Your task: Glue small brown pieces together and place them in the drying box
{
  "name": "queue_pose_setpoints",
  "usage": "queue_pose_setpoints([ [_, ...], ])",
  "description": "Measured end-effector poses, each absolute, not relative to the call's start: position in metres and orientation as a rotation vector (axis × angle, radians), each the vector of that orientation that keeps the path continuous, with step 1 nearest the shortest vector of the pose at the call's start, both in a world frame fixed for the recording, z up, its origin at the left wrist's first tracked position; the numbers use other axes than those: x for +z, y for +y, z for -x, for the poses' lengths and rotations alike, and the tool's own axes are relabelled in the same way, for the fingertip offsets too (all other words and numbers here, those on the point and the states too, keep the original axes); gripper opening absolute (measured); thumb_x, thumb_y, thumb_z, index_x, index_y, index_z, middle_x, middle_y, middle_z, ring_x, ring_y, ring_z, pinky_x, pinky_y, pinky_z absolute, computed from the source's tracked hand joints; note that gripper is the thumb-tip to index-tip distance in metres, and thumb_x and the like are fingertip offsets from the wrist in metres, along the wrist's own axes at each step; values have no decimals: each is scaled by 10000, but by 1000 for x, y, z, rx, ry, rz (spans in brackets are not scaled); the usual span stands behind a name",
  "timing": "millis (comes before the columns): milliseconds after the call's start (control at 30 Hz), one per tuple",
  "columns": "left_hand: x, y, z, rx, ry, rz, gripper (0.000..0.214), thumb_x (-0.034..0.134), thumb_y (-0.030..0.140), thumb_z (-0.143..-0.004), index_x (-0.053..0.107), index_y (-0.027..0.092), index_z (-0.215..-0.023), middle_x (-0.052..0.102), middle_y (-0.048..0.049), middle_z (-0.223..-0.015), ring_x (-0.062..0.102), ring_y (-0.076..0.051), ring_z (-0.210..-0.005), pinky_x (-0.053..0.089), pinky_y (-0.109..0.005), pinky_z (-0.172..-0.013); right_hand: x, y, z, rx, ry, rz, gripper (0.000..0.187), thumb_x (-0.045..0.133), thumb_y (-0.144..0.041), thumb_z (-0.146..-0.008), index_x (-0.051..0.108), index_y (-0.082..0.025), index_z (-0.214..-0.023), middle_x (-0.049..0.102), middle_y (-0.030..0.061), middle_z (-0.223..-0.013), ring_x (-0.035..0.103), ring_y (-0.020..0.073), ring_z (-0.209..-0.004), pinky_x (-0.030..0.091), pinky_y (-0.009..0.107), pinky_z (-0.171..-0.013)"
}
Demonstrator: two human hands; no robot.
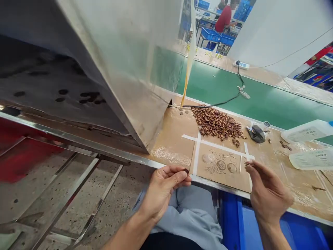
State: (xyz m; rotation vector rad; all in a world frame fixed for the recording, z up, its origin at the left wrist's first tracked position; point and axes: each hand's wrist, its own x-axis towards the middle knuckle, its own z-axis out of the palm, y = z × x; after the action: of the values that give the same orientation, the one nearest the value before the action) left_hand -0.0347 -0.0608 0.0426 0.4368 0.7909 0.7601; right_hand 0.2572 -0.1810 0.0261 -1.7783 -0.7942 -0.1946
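My left hand (pixel 166 184) is closed at the table's front edge, a small dark disc (pixel 186 171) pinched between thumb and fingers. To the right, my right hand (pixel 269 191) pinches something small at its fingertips, too small to make out. Between the hands, on brown board marked off with white tape (pixel 196 154), lie a clear round piece (pixel 208 158) and two ring-like round pieces, one of them a brownish ring (pixel 221 165). Tiny dark grains are scattered around them. Behind these spreads a pile of small reddish-brown and copper-coloured parts (pixel 218 121).
A large metal housing (pixel 130 69) stands at left, with several dark discs (pixel 63 92) inside. At right lie two translucent bottles (pixel 309 131) and a crumpled black bag (pixel 256 133). A black cable (pixel 226 101) crosses the green belt (pixel 260 86). Blue bins (pixel 231 215) sit below; a person works far behind.
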Motion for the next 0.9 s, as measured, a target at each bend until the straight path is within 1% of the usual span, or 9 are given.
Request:
queue_pose_setpoints([
  [67,43,-63,31,745,793,-486,383,1173,346,-694,926,147,-908,907,-115,-873,864,-213,-773,723,-285,-773,43,-181,-218,178,-815,1707,314,979,-506,-962,927,-300,-1194,893,71,-1177,854,294,-1071,710,440,-1024],
  [133,42,-66,27,739,795,-533,367,1150,363,-738,930,141,-933,915,-131,-894,868,-217,-761,721,-282,-762,56,-181,-186,528,-876,1619,228,974,-463,-980,925,-307,-1138,882,73,-1206,832,284,-1171,712,399,-1034],
  [267,37,-74,25,727,794,-621,303,1085,368,-842,942,146,-991,924,-128,-925,878,-222,-781,721,-282,-775,61,-172,-156,887,-858,1475,130,944,-412,-1028,913,-318,-1112,842,73,-1333,769,273,-1335,693,354,-1076],
  [367,35,-79,26,726,783,-672,253,1053,350,-887,948,156,-1012,926,-110,-934,869,-202,-786,715,-270,-793,57,-166,-149,1018,-846,1430,124,954,-402,-1026,917,-311,-1101,840,71,-1307,762,270,-1329,690,332,-1062],
  [533,36,-79,28,666,742,-617,268,1061,359,-881,927,151,-986,913,-113,-884,867,-216,-794,719,-290,-785,55,-163,-152,1139,-752,1443,185,987,-422,-999,921,-302,-1124,868,49,-1156,817,224,-1079,701,289,-934],
  [600,37,-77,30,577,697,-556,309,1053,404,-890,909,139,-958,908,-127,-888,865,-222,-776,719,-295,-753,55,-163,-157,1221,-721,1436,212,1003,-431,-982,920,-289,-1117,870,47,-1114,817,213,-1022,696,283,-913],
  [700,33,-73,31,458,643,-478,361,1057,444,-882,891,125,-908,901,-134,-909,856,-202,-753,703,-264,-715,56,-160,-163,1340,-673,1405,237,1025,-436,-958,916,-265,-1081,858,44,-1050,806,199,-959,689,278,-880],
  [800,29,-72,30,391,606,-408,354,1084,420,-852,881,131,-876,892,-122,-919,853,-187,-774,689,-236,-714,58,-157,-164,1413,-617,1365,242,1038,-427,-942,915,-256,-1060,842,36,-974,782,182,-877,679,273,-826],
  [900,27,-71,30,353,555,-348,307,1090,369,-853,895,146,-930,891,-107,-954,844,-168,-803,689,-238,-767,61,-155,-166,1421,-580,1314,238,1050,-420,-922,917,-254,-1029,845,37,-973,775,170,-865,674,269,-844],
])
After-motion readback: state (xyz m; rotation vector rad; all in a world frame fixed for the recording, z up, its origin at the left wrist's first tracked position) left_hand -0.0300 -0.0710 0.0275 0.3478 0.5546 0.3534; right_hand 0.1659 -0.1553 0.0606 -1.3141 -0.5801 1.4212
